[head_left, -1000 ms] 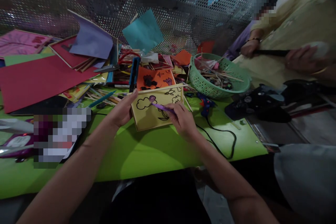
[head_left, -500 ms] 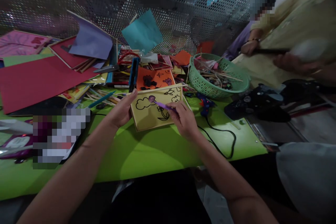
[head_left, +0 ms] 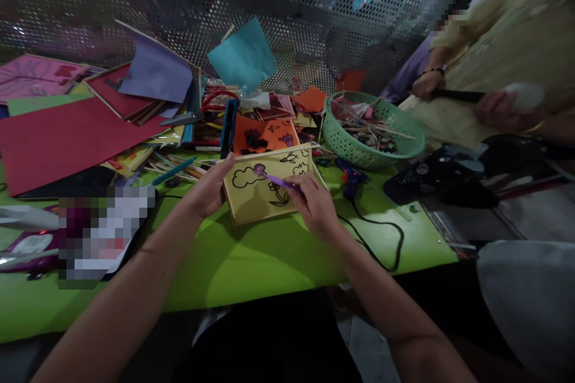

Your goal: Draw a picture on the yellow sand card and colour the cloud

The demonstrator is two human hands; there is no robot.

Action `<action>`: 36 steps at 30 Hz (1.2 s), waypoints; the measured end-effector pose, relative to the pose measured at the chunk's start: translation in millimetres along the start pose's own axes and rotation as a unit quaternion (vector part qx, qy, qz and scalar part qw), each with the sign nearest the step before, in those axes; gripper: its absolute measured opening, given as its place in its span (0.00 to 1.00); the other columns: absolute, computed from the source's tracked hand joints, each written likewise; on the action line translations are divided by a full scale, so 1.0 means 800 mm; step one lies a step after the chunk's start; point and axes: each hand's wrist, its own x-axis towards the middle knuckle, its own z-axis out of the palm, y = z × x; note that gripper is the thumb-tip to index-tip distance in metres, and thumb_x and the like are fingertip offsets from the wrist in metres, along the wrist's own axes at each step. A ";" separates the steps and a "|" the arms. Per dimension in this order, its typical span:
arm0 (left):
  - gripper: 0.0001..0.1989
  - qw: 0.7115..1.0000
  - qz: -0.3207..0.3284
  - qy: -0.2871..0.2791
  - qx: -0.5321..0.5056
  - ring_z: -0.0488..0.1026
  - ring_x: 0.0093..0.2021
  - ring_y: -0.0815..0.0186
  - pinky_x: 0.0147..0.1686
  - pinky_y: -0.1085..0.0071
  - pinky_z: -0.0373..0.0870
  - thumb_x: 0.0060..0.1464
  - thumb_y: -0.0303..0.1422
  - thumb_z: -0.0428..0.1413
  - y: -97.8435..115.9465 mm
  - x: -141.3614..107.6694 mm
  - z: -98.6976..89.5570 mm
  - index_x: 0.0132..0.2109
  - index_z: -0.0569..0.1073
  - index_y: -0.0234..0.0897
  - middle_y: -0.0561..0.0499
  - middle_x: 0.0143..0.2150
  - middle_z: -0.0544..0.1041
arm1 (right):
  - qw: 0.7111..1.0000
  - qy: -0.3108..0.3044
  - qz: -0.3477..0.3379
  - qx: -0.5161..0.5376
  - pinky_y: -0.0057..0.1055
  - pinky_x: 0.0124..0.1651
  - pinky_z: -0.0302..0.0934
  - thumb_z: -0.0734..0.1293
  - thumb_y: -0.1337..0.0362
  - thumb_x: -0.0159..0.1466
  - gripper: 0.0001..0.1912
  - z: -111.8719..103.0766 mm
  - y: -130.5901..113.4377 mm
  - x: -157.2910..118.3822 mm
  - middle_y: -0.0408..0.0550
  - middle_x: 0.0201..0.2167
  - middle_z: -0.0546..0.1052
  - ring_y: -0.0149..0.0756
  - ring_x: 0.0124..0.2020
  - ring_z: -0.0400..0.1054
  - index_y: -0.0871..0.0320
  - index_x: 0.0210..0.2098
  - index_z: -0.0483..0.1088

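A bright green table [head_left: 220, 269] is stretching across the view, its far side running up towards a perforated metal wall [head_left: 305, 42]. Coloured paper is crowding the left and back: a red sheet [head_left: 67, 137] is lying flat, while a purple sheet [head_left: 155, 66] and a blue sheet [head_left: 245, 57] are standing up behind. A green basket [head_left: 350, 142] is holding thin sticks at the back right, and a glue gun [head_left: 351, 178] is lying just in front of it, its black cord looping over the green. At the far right another person [head_left: 507, 60] in a yellowish top is holding a dark bar.

Near the middle of the table, a yellow framed card [head_left: 251, 206] is facing the wearer, its long axis running left to right, the right end slightly farther away. The left hand [head_left: 207, 191] is gripping its left edge, thumb over the front, the other fingers mostly hidden. The right hand [head_left: 314, 203] is closing its fingers round a purple pen [head_left: 282, 182], which is slanting leftward and away, pointing at a purple patch on the drawn cloud. Whether the tip is touching is hard to tell in this dim view.
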 end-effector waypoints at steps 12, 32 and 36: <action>0.22 1.000 -0.005 0.010 0.003 0.85 0.45 0.53 0.48 0.60 0.83 0.58 0.49 0.64 -0.002 0.001 -0.004 0.48 0.80 0.34 0.39 0.45 0.87 | 1.000 -0.019 -0.009 -0.005 0.35 0.41 0.68 0.60 0.59 0.76 0.10 0.003 -0.003 0.001 0.51 0.42 0.79 0.42 0.42 0.74 0.52 0.51 0.72; 0.21 1.000 0.007 -0.017 -0.005 0.85 0.46 0.51 0.48 0.58 0.83 0.60 0.49 0.63 -0.005 0.004 -0.009 0.48 0.80 0.36 0.40 0.45 0.87 | 1.000 -0.018 -0.009 -0.015 0.36 0.41 0.67 0.60 0.59 0.76 0.11 0.002 -0.003 0.001 0.52 0.42 0.79 0.42 0.41 0.74 0.54 0.51 0.72; 0.21 1.000 0.008 -0.016 0.000 0.85 0.46 0.51 0.48 0.59 0.83 0.60 0.50 0.62 -0.005 0.004 -0.009 0.47 0.81 0.36 0.39 0.45 0.87 | 1.000 -0.005 -0.009 -0.015 0.36 0.40 0.67 0.60 0.59 0.76 0.11 0.001 -0.003 0.001 0.52 0.42 0.79 0.41 0.39 0.74 0.54 0.51 0.72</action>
